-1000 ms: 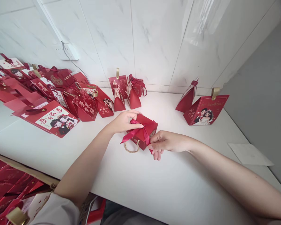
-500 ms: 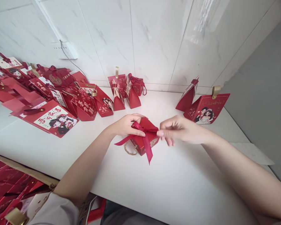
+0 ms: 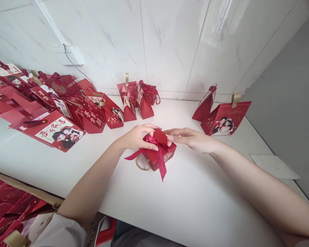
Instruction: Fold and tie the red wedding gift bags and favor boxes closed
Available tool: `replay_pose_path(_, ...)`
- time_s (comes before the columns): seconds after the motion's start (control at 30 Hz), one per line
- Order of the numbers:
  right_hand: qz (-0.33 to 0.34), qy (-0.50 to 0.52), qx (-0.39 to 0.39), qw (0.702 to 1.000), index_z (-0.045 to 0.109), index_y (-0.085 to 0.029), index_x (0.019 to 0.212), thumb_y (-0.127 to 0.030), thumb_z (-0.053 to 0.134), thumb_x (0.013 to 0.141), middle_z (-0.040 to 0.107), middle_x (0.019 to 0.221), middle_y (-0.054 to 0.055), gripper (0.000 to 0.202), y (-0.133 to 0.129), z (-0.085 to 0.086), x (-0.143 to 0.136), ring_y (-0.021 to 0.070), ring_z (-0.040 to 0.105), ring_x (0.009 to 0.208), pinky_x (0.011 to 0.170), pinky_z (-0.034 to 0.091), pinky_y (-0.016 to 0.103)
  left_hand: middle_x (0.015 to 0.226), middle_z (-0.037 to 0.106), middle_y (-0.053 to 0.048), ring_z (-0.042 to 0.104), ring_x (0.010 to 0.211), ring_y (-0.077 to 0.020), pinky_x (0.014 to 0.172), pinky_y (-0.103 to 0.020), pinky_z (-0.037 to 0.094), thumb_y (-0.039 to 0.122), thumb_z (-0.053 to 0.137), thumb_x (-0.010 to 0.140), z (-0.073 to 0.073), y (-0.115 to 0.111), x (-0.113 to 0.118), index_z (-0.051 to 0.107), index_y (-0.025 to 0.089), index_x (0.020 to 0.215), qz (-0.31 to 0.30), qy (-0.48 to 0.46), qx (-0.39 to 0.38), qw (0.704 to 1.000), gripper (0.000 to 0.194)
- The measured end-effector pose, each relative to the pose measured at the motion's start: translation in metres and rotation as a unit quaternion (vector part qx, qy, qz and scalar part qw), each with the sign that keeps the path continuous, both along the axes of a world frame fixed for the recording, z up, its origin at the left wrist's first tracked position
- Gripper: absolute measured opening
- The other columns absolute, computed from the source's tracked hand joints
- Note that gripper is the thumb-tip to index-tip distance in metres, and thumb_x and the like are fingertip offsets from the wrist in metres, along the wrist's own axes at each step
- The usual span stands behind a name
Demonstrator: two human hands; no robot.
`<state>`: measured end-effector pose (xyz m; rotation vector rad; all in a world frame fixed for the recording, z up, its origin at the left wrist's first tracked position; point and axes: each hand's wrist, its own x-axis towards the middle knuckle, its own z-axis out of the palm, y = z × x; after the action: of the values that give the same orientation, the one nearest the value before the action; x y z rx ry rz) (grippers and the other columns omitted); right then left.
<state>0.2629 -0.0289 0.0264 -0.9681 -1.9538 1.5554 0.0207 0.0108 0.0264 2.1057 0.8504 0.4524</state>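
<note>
A small red gift box (image 3: 152, 160) with a gold emblem on one face rests on the white table in front of me. A dark red ribbon (image 3: 160, 164) is tied in a bow across its top, its tails hanging to the left and over the front. My left hand (image 3: 139, 138) grips the bow, thumb over the knot, fingers behind it partly hidden. At the box's right side, my right hand (image 3: 192, 139) pinches the ribbon's right loop between thumb and fingers. From the left end of the box, a twisted gold cord handle (image 3: 141, 168) loops onto the table.
Many red gift boxes and bags (image 3: 55, 132) crowd the table's left. Several folded boxes (image 3: 145, 106) stand by the tiled wall, and two more (image 3: 228, 120) at right. White paper (image 3: 274, 166) lies on the right edge. A carton of red packaging (image 3: 7, 206) sits lower left.
My right hand has moved left from beside the box to its top right edge, fingers now behind the ribbon loop. My left hand keeps its grip on the bow.
</note>
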Motion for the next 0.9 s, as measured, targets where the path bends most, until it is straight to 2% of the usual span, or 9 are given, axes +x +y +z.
replay_pose_path(0.17,-0.022,0.01,0.004,1.0,0.07,-0.018,0.083,-0.062,0.057,0.084,0.069,0.102,0.005,0.046,0.004,0.0,0.006,0.0243,0.056,0.106,0.098,0.039,0.037,0.134,0.053,-0.009,0.051,0.123,-0.0276,0.103,-0.04,0.04,0.044,0.081,0.061,0.0,-0.001,-0.001,0.049,0.018,0.059,0.001,0.007,-0.007,1.0,0.042)
replay_pose_path(0.27,-0.006,-0.001,0.009,1.0,0.072,-0.018,0.076,-0.06,0.056,0.086,0.068,0.111,0.005,0.046,0.005,0.0,0.01,0.0253,0.054,0.113,0.103,0.036,0.036,0.134,0.053,-0.009,0.052,0.123,-0.0276,0.103,-0.039,0.04,0.044,0.081,0.061,0.0,0.0,-0.001,0.048,0.018,0.059,-0.003,0.002,-0.01,1.0,0.042)
replay_pose_path(0.4,0.005,-0.019,0.004,1.0,0.077,-0.018,0.09,-0.059,0.054,0.088,0.062,0.126,0.005,0.046,0.005,0.002,0.012,0.028,0.049,0.122,0.106,0.033,0.038,0.133,0.053,-0.009,0.054,0.12,-0.0267,0.1,-0.038,0.042,0.043,0.081,0.061,-0.002,0.001,-0.001,0.046,0.017,0.059,-0.008,-0.003,-0.017,1.0,0.043)
replay_pose_path(0.57,-0.052,-0.041,-0.005,0.998,0.077,-0.02,0.085,-0.06,0.059,0.084,0.069,0.112,0.004,0.044,0.005,0.003,0.013,0.0305,0.055,0.114,0.103,0.038,0.042,0.133,0.053,-0.01,0.054,0.119,-0.0276,0.099,-0.04,0.042,0.043,0.081,0.06,-0.001,0.001,-0.001,0.043,0.018,0.059,-0.003,0.001,-0.019,1.0,0.046)
replay_pose_path(0.63,-0.053,-0.031,-0.018,0.998,0.077,-0.02,0.092,-0.06,0.06,0.083,0.071,0.109,0.004,0.044,0.005,0.003,0.012,0.0307,0.055,0.114,0.103,0.038,0.042,0.132,0.054,-0.01,0.054,0.119,-0.0273,0.099,-0.04,0.042,0.042,0.081,0.06,-0.001,0.001,-0.001,0.042,0.018,0.059,-0.005,0.0,-0.02,1.0,0.046)
replay_pose_path(0.77,0.006,0.041,-0.042,0.998,0.07,-0.021,0.116,-0.056,0.059,0.086,0.066,0.121,0.004,0.047,0.003,0.003,0.006,0.028,0.051,0.122,0.11,0.033,0.042,0.133,0.053,-0.01,0.055,0.118,-0.0266,0.1,-0.04,0.041,0.041,0.082,0.06,-0.003,0.003,-0.001,0.042,0.017,0.059,-0.006,0.002,-0.024,1.0,0.046)
replay_pose_path(0.9,0.025,0.1,-0.046,0.994,0.069,-0.024,0.117,-0.057,0.058,0.087,0.061,0.129,0.004,0.047,-0.001,0.0,-0.001,0.028,0.048,0.127,0.113,0.028,0.044,0.133,0.053,-0.011,0.056,0.116,-0.0262,0.098,-0.04,0.043,0.042,0.081,0.061,-0.003,0.003,-0.001,0.043,0.017,0.059,-0.015,-0.005,-0.022,1.0,0.046)
